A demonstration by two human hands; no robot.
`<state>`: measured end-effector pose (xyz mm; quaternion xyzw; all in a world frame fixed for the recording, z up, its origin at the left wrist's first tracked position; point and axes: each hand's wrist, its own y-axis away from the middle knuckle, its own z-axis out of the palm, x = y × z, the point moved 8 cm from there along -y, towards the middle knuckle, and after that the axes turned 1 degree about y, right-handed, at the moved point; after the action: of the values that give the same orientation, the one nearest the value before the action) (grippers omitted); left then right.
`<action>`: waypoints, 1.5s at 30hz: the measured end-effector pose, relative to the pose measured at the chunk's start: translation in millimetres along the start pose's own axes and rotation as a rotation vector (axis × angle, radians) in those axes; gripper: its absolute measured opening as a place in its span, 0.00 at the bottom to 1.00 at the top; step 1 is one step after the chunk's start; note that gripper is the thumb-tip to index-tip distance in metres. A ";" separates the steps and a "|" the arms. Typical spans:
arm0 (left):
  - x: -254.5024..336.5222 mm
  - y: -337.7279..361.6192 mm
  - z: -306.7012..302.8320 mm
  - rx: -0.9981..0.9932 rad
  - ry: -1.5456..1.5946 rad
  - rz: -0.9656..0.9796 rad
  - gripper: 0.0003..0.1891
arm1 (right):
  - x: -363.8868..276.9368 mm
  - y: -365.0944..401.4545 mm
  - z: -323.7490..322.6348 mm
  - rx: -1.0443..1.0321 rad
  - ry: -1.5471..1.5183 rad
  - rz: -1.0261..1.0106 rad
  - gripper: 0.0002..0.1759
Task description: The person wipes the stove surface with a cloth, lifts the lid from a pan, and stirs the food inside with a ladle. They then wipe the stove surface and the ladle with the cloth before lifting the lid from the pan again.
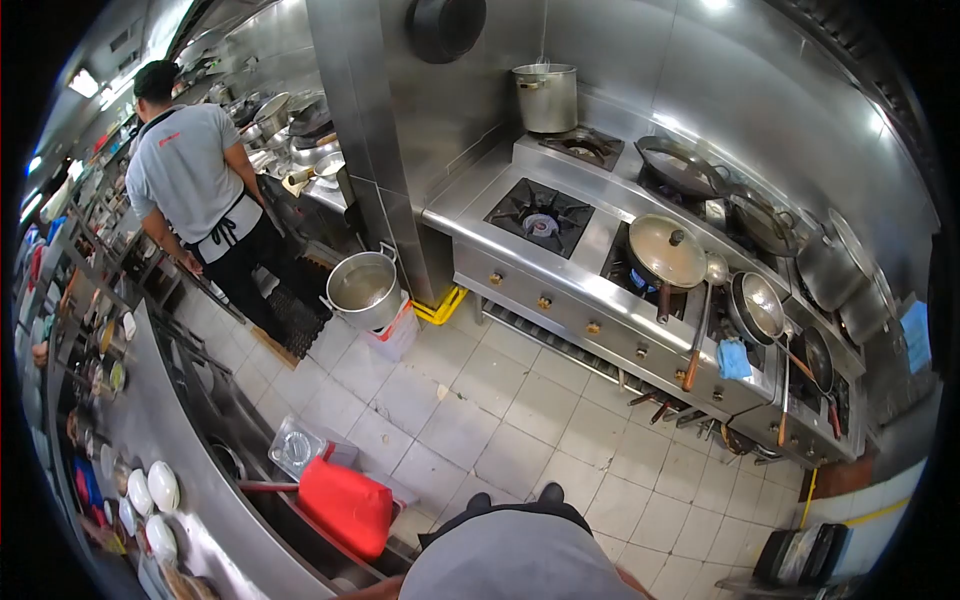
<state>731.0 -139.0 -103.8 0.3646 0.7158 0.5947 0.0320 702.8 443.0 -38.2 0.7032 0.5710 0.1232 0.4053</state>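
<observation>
Neither of my hands shows; only a bit of bare arm appears at the bottom edge on each side of my grey shirt [510,555]. Ahead to the right is a steel stove [570,285]. On it a lidded pan [665,252] sits over a blue flame, with a long-handled ladle [697,335] beside it. Farther right are a smaller pan [757,308] and a blue cloth [733,359] on the stove's front edge. A red container [345,507] stands low at my left, near a steel counter [215,500].
A co-worker [195,170] stands at the back left, turned away. A large pot [363,286] rests on a white bucket [393,335] on the tiled floor. White bowls [163,486] lie on the left counter. A tall pot [547,98] and woks [680,168] line the back of the stove.
</observation>
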 end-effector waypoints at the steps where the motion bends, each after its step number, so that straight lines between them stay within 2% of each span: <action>1: -2.3 7.7 -3.1 0.028 0.094 -0.058 0.22 | -6.3 21.0 -4.2 0.013 0.016 0.057 0.23; 5: 13.5 17.0 -13.7 0.083 0.248 -0.103 0.22 | -26.8 46.5 -16.1 0.043 -0.045 0.157 0.22; 16: 64.4 11.8 -40.0 0.153 0.351 -0.025 0.21 | -61.2 26.5 -42.6 0.029 -0.151 0.240 0.20; 31: 24.2 35.6 -28.8 0.221 0.397 -0.070 0.21 | -77.3 21.2 -50.2 0.019 -0.084 0.201 0.18; 38: -11.8 59.0 -15.9 0.274 0.410 -0.134 0.21 | -82.4 22.2 -44.9 0.020 0.066 0.053 0.17; 43: -32.6 6.8 -35.9 0.380 0.328 -0.076 0.20 | -103.5 12.9 -42.0 0.077 0.334 -0.387 0.17; 44: -40.0 -17.8 -50.8 0.478 0.428 -0.080 0.20 | -25.6 -89.3 6.1 -0.300 -0.010 0.021 0.13; 45: -44.0 -47.4 -69.7 0.613 0.616 -0.067 0.20 | 56.2 -169.0 51.0 -0.523 -0.216 0.519 0.10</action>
<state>706.8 -222.6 -142.0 0.1394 0.8467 0.4345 -0.2735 634.3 475.2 -207.2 0.7061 0.2772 0.2886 0.5842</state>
